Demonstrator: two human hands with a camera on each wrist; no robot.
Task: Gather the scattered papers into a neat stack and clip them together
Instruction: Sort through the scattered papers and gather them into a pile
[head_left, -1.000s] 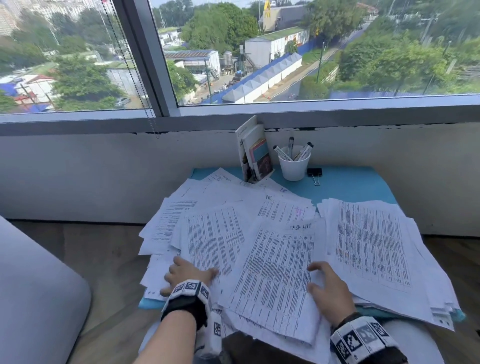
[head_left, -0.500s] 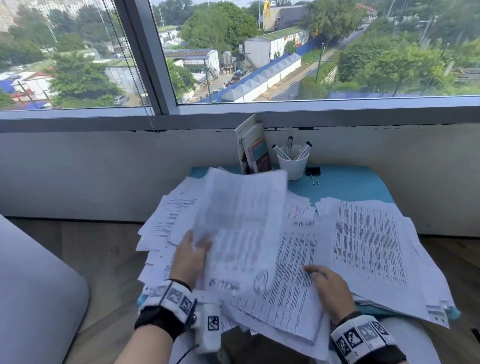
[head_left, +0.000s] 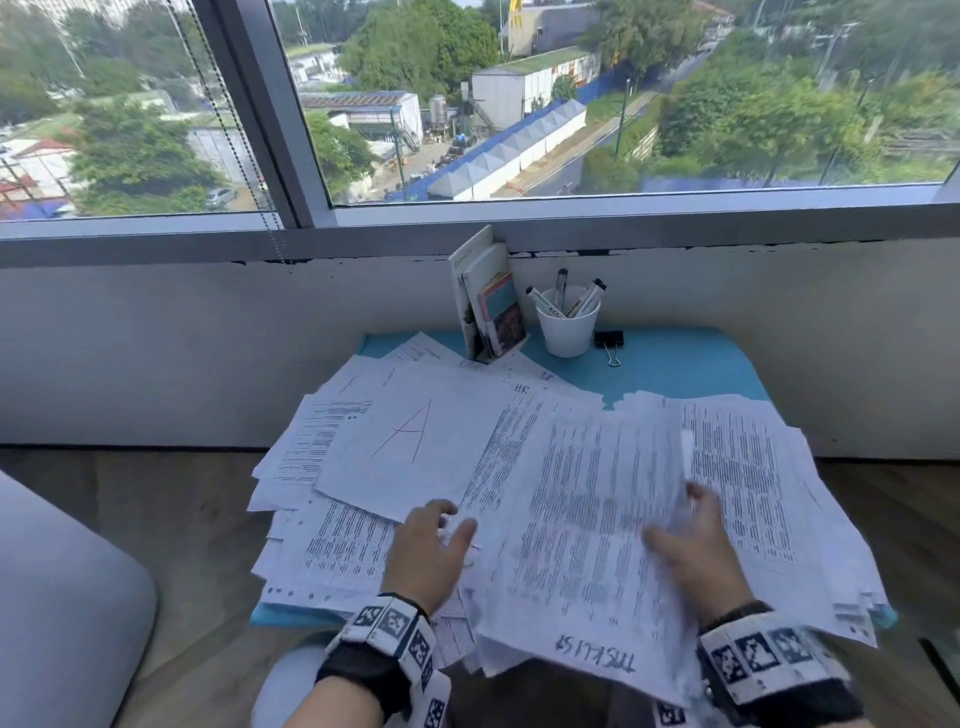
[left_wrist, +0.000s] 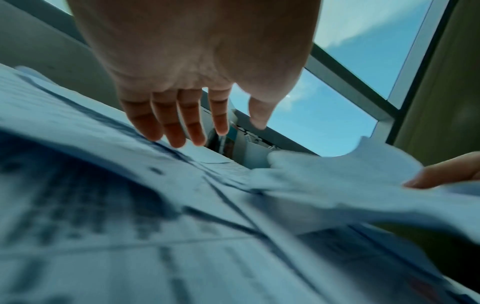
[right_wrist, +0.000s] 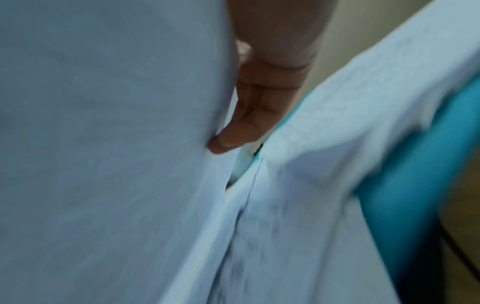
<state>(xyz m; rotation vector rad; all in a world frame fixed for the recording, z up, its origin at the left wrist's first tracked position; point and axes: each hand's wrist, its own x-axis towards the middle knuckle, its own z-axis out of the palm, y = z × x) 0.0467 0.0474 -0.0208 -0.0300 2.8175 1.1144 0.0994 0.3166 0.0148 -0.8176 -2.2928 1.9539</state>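
Printed papers cover the blue table (head_left: 675, 364). On the left pile, a sheet with a red "A" (head_left: 410, 441) lies on top. In the middle, a bundle of sheets (head_left: 582, 519) is tilted up at its right side. My right hand (head_left: 675, 519) grips that edge, thumb on top and fingers (right_wrist: 233, 135) underneath. A flatter pile (head_left: 753, 467) lies to the right of it. My left hand (head_left: 447, 519) hovers at the bundle's left edge with straight fingers (left_wrist: 168, 127) and holds nothing. A black binder clip (head_left: 609, 340) lies at the back of the table.
A white cup of markers (head_left: 566, 327) and a small stand of booklets (head_left: 488, 306) sit at the back by the wall, under the window. A grey cushion (head_left: 62, 597) is at the left. Wooden floor surrounds the low table.
The sheet my left hand was lifting has gone right onto the middle bundle, and the hand has let go. The red "A" sheet is now uncovered. My right hand has raised the bundle's edge.
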